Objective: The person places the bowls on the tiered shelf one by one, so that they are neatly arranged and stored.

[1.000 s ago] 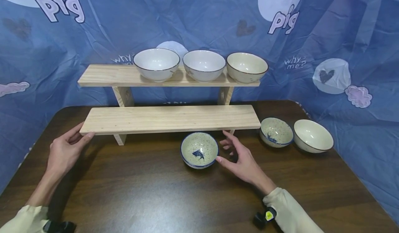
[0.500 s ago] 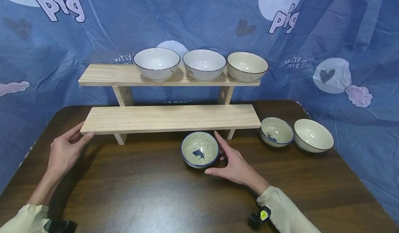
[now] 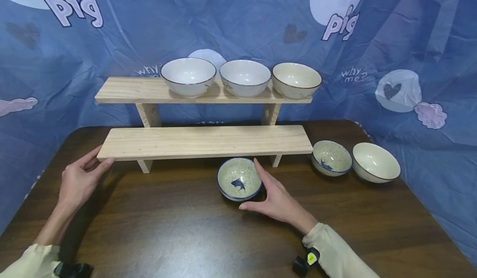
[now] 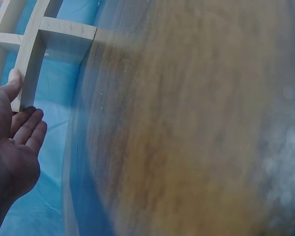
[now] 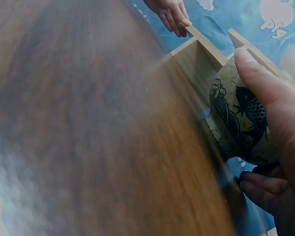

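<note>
A speckled bowl with a blue rim and a blue fish inside sits in front of the lower board. My right hand grips its right side, thumb at the near side and index finger at the far rim. In the right wrist view the thumb lies at the rim of the bowl, with other fingers near its base. At the left end of the two-tier wooden shelf, my left hand pinches the lower board's corner. The left wrist view shows the thumb on one face of the board and fingers against its end.
On the upper board stand two white bowls and a cream bowl. Right of the shelf, another speckled bowl and a cream bowl rest on the brown table. A blue printed cloth hangs behind.
My right hand has moved left from beside the speckled bowl and come around its right side. The left hand stays at the shelf corner.
</note>
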`<act>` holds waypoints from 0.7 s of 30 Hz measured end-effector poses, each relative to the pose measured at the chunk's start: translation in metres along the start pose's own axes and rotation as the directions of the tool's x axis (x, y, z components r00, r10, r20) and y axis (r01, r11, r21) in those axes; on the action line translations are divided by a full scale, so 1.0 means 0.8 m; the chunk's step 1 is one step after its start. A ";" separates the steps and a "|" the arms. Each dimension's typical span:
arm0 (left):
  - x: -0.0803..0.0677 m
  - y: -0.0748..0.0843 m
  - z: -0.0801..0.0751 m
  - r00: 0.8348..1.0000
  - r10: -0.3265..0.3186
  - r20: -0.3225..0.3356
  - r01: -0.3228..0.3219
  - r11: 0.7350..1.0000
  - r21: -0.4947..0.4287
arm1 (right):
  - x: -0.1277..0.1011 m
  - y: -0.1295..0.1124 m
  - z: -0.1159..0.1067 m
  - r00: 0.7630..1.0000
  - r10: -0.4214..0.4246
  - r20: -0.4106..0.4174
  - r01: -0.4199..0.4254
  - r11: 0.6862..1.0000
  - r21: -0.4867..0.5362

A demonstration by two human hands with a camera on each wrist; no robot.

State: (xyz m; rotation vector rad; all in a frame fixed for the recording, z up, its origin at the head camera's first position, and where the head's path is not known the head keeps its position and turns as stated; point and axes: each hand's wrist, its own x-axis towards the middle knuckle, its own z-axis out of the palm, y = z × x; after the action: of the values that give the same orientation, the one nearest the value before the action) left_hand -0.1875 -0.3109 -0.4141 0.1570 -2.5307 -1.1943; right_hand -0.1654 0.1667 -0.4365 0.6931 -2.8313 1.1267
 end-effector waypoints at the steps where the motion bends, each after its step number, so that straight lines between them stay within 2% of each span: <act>1: 0.000 0.000 0.000 1.000 -0.002 0.000 0.002 1.000 -0.001 | 0.000 0.000 0.001 1.000 0.003 -0.004 -0.003 1.000 0.004; 15: -0.001 0.001 0.000 1.000 -0.013 0.001 0.013 1.000 -0.011 | -0.001 0.002 0.012 0.990 -0.034 -0.135 0.043 0.997 0.058; 21: -0.001 0.001 -0.001 1.000 -0.004 0.004 0.004 1.000 -0.013 | -0.003 0.004 0.015 0.980 -0.077 -0.185 0.091 0.994 0.068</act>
State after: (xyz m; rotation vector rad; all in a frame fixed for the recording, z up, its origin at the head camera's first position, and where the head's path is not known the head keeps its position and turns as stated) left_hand -0.1866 -0.3108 -0.4136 0.1572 -2.5264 -1.2130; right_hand -0.1630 0.1618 -0.4477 0.6687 -2.5954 1.2222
